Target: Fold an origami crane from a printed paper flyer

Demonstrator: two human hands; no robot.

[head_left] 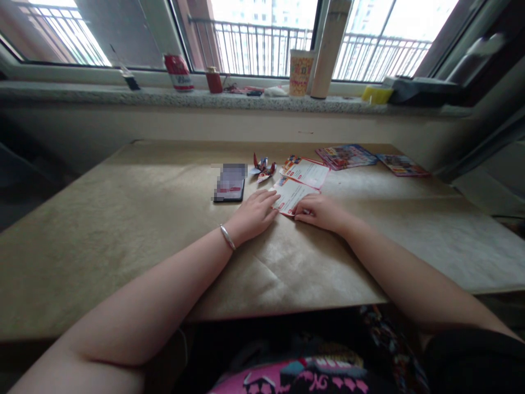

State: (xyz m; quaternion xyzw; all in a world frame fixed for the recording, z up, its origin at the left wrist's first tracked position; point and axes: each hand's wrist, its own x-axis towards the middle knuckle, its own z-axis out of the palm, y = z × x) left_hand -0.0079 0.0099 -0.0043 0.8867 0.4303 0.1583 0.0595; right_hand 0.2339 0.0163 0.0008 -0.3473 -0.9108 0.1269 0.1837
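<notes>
A white printed paper sheet (291,192) with red and orange markings lies on the table, with a crease across it between its near and far parts. My left hand (255,212) rests flat at the near part's left edge, fingers stretched out and fingertips touching the paper. At the near right corner, my right hand (318,212) is closed, its curled fingers pinching the paper's edge. Just beyond my left hand is a small folded paper figure (263,168) in red, white and blue. A phone (230,183) with a blurred screen lies left of it.
Colourful printed sheets (346,156) lie farther back to the right, with another printed sheet (404,165) beside them. On the stone windowsill (246,102) stand a red can (179,72), a red bottle (214,80), a patterned paper cup (301,73) and a tall tube (328,52).
</notes>
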